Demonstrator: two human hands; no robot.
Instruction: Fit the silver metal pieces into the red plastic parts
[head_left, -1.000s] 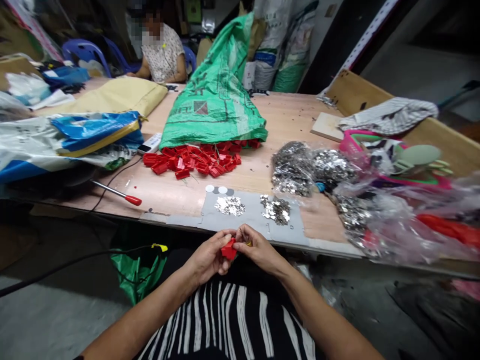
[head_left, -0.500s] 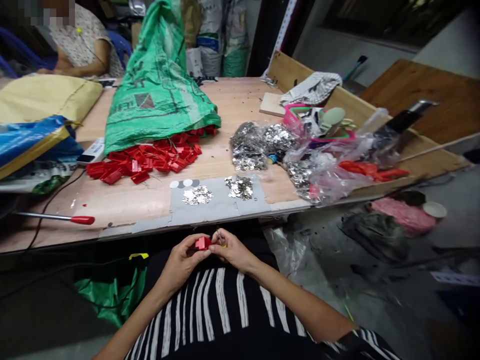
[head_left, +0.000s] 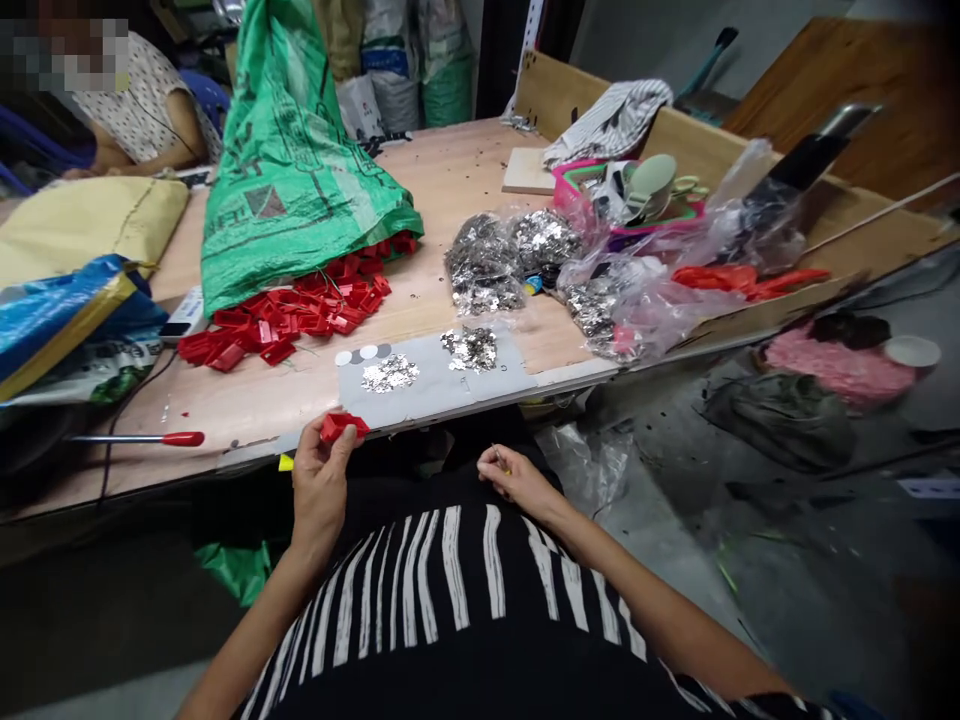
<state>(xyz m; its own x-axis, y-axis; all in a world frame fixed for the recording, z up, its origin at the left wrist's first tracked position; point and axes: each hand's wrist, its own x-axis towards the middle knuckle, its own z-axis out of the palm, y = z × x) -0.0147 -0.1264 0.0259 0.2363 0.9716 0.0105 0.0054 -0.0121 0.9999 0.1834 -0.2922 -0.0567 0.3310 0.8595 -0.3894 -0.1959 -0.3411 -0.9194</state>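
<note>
The tabletop (head_left: 247, 400) lies ahead of both hands, with a green sack (head_left: 292, 170) and a red pile (head_left: 285, 315) beyond the left hand (head_left: 319, 490). That hand pinches a red part (head_left: 343, 426) at the tabletop's edge. The right hand (head_left: 514, 478) is beside it, fingertips pressed together.
</note>
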